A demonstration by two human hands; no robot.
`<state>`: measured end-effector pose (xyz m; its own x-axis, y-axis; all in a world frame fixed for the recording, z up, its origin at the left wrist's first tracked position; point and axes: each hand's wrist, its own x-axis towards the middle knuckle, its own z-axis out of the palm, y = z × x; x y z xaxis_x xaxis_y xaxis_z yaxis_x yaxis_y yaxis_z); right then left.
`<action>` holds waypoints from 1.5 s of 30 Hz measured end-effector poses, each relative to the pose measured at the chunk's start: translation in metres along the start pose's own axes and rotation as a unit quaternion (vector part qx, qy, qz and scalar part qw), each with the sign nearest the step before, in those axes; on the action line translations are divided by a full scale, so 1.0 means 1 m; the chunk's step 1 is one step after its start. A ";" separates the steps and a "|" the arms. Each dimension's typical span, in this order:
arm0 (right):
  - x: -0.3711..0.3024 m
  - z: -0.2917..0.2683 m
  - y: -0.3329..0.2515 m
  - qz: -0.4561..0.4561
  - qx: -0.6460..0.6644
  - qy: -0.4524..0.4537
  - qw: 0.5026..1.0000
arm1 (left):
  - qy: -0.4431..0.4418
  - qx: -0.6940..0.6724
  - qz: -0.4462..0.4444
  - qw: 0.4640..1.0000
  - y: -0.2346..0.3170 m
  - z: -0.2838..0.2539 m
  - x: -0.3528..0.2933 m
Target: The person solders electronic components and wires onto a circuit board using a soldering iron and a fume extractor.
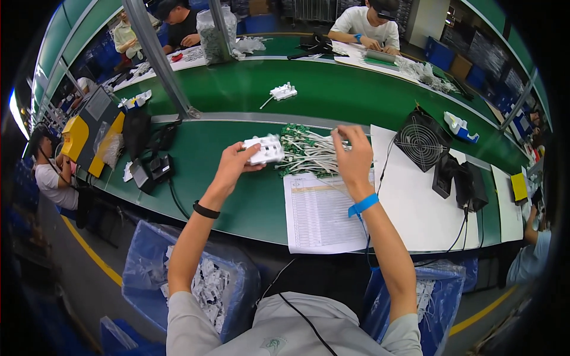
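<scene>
My left hand (pixel 234 163) is closed on a white plastic housing (pixel 265 149), holding it by its left end above the green bench. Right beside the housing lies a pile of white wires (pixel 312 153) with small green ends. Over the right side of this pile, my right hand (pixel 354 155) has its fingers bent, with thumb and forefinger close together; anything between their tips is too small to make out. A printed sheet (pixel 320 216) lies under the near edge of the wires.
Another white housing (pixel 283 91) sits on the green strip beyond. To the right are a black fan (pixel 420 139) and black adapters (pixel 457 181); to the left, a yellow machine (pixel 80 142) and a black device (pixel 151 172). Blue-lined bins (pixel 139 267) stand below. Co-workers sit around.
</scene>
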<state>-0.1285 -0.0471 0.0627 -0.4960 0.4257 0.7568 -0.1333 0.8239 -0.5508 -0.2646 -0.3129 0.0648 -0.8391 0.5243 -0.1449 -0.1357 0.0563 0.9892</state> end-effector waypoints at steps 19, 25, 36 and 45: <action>-0.008 -0.084 -0.078 -0.152 0.006 -0.014 0.988 | -0.052 -0.030 0.250 0.967 0.012 0.140 -0.099; -0.009 -0.118 -0.071 0.040 0.208 -0.167 0.963 | -0.112 0.016 0.246 0.963 0.015 0.133 -0.104; -0.019 -0.161 -0.053 0.228 0.252 -0.336 0.878 | -0.268 0.044 0.118 0.955 0.015 0.141 -0.090; -0.039 -0.189 -0.031 0.237 0.236 -0.320 0.887 | -0.225 0.279 0.217 0.908 0.013 0.189 -0.089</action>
<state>0.0575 -0.0185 0.1166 -0.9571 0.2592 0.1295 -0.0485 0.2972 -0.9536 -0.0924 -0.1983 0.0946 -0.4320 0.8872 0.1620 0.5503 0.1170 0.8267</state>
